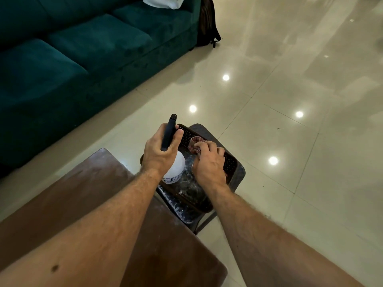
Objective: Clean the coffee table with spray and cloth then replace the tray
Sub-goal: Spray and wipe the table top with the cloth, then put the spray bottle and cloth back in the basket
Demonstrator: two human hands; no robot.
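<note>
spray bottle (173,165), white-bodied with a black head, is held upright over the near-left part of the tray (229,162). its black head is gripped by the left hand (159,151), with fingers and thumb curled round it, and the nozzle is pointed away, toward the floor beyond. printed black lettering is seen low on the bottle's white body, too small to be read.

the tray is dark brown with a perforated rim, and it is set on a small dark stool (238,177) with pale smears on its seat, just past the far right corner of the table (87,195). inside the tray, a crumpled pinkish cloth (194,142) is pinched by the curled fingertips of the right hand (209,162); the cloth is seen at the far side of the tray, partly hidden under the fingers. a clear, glassy item lies in the tray below the hands, but what it is cannot be told.

the table is brown wood with rounded corners, and both bare forearms are stretched over it toward the stool.

a dark green sofa (68,59) is stood along the left, with something white (163,2) laid on its far cushion. a dark backpack (207,23) is leaned against the sofa's end. the floor (290,79) is of glossy pale tiles, in which round ceiling lights are mirrored.
</note>
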